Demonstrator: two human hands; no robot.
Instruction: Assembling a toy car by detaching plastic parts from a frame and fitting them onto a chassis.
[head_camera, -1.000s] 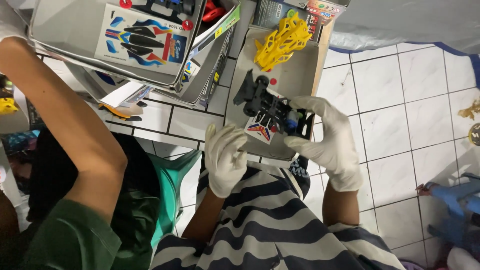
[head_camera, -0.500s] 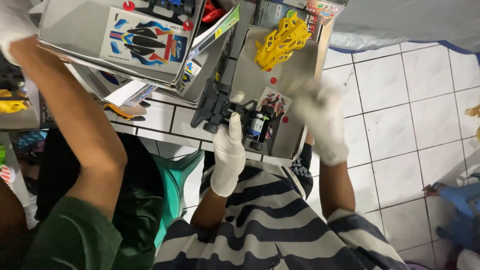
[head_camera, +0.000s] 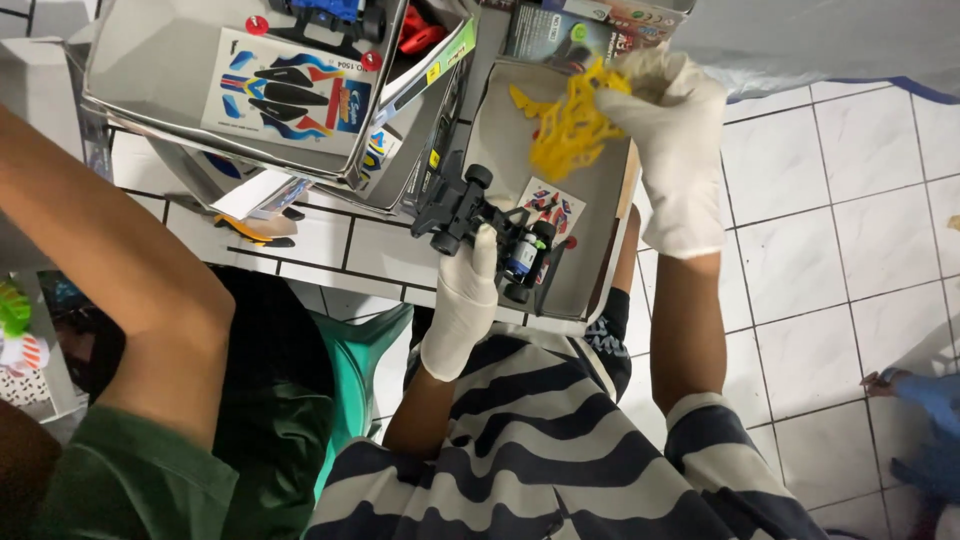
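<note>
— Where did the black toy car chassis (head_camera: 487, 232) sit relative to the hands?
— Centre of the frame, clamped in the left hand (head_camera: 470, 290), its long axis slanting from upper left to lower right

— And the right hand (head_camera: 668, 118)?
— Well apart, upper right, closed on the yellow plastic part frame (head_camera: 563, 122) over the open grey box tray (head_camera: 598, 250)

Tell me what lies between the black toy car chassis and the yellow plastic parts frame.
In the head view, a small sticker sheet on the grey box tray lies between black toy car chassis and yellow plastic parts frame.
</note>
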